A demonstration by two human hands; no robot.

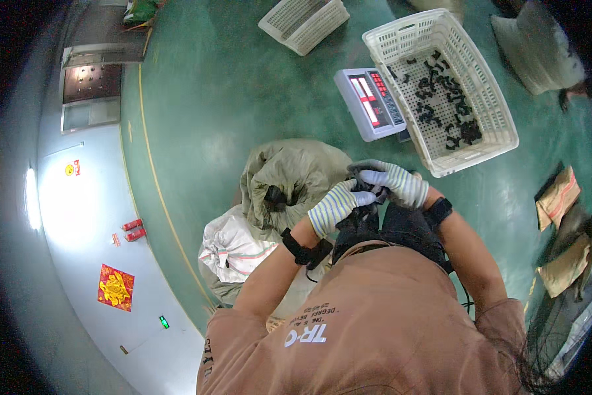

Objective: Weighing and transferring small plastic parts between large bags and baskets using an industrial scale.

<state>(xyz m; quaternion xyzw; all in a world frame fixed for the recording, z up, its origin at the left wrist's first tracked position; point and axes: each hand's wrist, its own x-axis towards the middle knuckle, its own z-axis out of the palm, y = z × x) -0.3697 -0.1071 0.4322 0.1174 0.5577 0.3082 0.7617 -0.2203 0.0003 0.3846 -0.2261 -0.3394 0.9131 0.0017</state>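
Note:
Both hands wear striped knit gloves and meet in front of my waist. My left hand (335, 207) is closed, its thumb and fingers pinching at a small black piece (379, 193). My right hand (401, 184) is closed on the same piece from the other side. Fingers and dark clothing behind hide much of its outline, so I cannot tell its exact shape. Just left of the hands, a grey-green woven sack (312, 158) stands with its mouth open and something black inside. Ahead and to the right, a white perforated plastic crate (500, 125) holds many small black pieces (434, 89).
A digital scale (368, 108) with a lit red display adjoins the crate. Another white crate (302, 29) lies farther ahead. A white sack (233, 243) leans by the green one. Brown paper bags (559, 197) lie at the right, near a pale sack (536, 49).

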